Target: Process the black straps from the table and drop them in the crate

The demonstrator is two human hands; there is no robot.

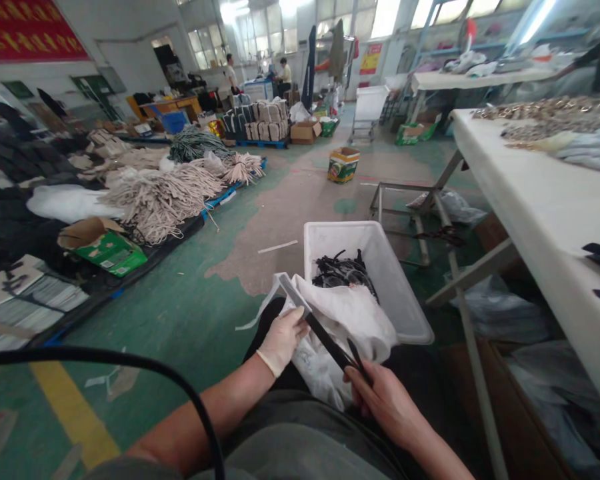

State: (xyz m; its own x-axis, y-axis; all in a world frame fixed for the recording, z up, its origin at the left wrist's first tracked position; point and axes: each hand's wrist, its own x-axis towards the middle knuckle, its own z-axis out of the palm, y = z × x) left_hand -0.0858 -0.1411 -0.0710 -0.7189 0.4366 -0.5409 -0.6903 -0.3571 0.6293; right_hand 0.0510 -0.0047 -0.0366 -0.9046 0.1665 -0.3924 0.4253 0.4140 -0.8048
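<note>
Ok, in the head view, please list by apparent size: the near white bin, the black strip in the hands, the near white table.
1. Near white table
2. Near white bin
3. Black strip

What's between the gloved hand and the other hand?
A black strip runs from the gloved left hand to the right hand, over white material; the head view shows it.

I hold a flat black strap straight and aslant, running from my left grip, farther out, to my right grip, nearer me. A grey strip lies at its far end; a thinner black piece juts from my right grip.
</note>
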